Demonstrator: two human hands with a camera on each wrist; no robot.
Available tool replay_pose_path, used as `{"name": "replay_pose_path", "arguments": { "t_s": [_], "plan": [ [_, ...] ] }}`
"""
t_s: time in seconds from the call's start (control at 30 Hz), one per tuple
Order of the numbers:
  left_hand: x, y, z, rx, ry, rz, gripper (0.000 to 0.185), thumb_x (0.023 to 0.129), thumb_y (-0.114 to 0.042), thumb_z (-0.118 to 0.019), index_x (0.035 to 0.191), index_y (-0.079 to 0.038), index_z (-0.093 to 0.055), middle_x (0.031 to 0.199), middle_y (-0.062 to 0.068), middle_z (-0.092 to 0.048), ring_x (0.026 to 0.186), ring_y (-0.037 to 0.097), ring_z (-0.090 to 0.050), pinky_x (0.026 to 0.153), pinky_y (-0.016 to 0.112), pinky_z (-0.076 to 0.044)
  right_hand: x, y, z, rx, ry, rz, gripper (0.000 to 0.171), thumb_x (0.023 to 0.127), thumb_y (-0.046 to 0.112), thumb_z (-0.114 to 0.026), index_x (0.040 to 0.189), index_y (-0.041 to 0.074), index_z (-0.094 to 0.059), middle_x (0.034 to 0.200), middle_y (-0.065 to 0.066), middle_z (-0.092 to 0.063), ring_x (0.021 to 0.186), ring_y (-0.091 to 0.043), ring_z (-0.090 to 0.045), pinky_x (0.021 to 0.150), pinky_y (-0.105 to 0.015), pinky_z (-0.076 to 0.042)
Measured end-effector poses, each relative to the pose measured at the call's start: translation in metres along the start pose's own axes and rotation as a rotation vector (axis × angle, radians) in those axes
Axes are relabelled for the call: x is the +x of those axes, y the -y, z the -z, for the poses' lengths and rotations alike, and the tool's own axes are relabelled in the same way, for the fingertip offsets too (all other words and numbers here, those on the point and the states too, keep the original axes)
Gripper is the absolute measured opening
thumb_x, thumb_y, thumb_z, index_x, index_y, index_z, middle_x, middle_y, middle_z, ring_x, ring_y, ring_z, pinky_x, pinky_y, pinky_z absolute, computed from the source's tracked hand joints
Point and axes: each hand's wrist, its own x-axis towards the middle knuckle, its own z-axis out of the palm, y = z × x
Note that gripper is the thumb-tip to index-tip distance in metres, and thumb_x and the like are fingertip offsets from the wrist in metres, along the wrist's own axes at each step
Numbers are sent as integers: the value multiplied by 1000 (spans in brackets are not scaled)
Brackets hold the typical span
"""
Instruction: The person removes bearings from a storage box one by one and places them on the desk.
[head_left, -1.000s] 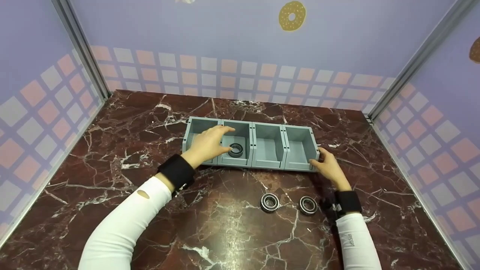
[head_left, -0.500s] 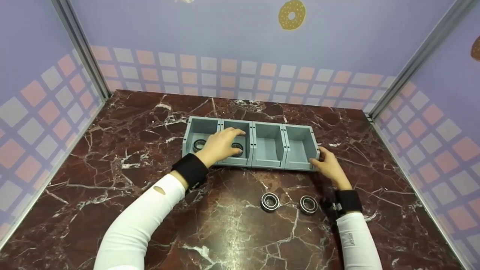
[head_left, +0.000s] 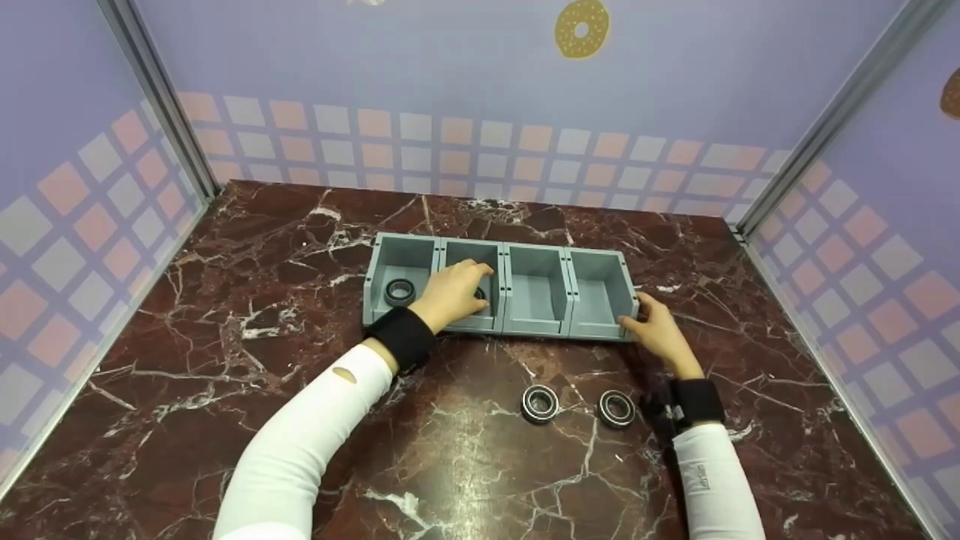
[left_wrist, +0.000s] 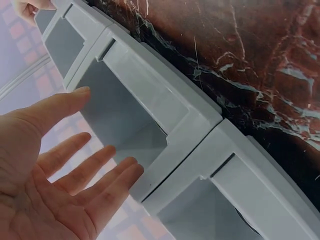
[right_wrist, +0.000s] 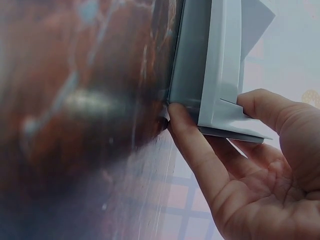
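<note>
A grey four-compartment tray (head_left: pixel 537 250) stands mid-table. My left hand (head_left: pixel 459 287) reaches into its second compartment from the left, over a black bearing ring (head_left: pixel 480 294) that is mostly hidden. In the left wrist view the left hand (left_wrist: pixel 95 160) has straight, spread fingers and holds nothing beside the tray wall (left_wrist: pixel 165 100). Another bearing (head_left: pixel 400 291) lies in the first compartment. My right hand (head_left: pixel 643 319) rests at the tray's right front corner; its thumb and a straight finger (right_wrist: pixel 195 145) lie against the tray end (right_wrist: pixel 220 65).
Two loose bearings (head_left: pixel 540 403) (head_left: pixel 616 409) lie on the red marble tabletop (head_left: pixel 225 375) in front of the tray, near my right wrist. The two right compartments hold nothing. Patterned walls close in the table at the left, back and right.
My left hand has slid right from the first compartment to the second, uncovering the bearing in the first and covering the one in the second. The right hand stayed put.
</note>
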Motion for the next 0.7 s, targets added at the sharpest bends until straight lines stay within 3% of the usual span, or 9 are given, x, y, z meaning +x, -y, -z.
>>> {"name": "replay_pose_path", "arguments": {
  "t_s": [0.4,0.5,0.67,0.7],
  "plan": [
    [15,-2,-14,53,5,37,49,94,-14,-75,139,-2,-61,136,22,-64,121,40,-66,104,51,-55,1,-2,0,-3,-15,31,51,98,-1,-61,143,-17,-43,125,-41,-62,83,0,-57,64,-12,-47],
    [22,4,-26,85,-28,29,46,92,-17,-76,134,-4,-64,130,21,-67,114,40,-68,96,52,-59,2,-3,0,6,-15,29,52,98,-1,-61,144,-18,-43,126,-42,-62,85,-3,-57,64,-12,-48],
    [24,5,-33,91,-54,35,40,91,-15,-78,127,-2,-67,121,22,-69,108,42,-70,90,54,-60,2,-2,-1,20,-14,18,52,98,-2,-60,144,-17,-42,127,-41,-61,87,-3,-57,66,-12,-48],
    [20,0,-28,71,-30,51,39,91,-13,-77,127,0,-67,123,23,-69,111,43,-69,94,55,-59,1,-2,-1,18,-16,15,52,98,-1,-60,144,-17,-43,127,-41,-61,86,-3,-57,66,-12,-48]
  ]
}}
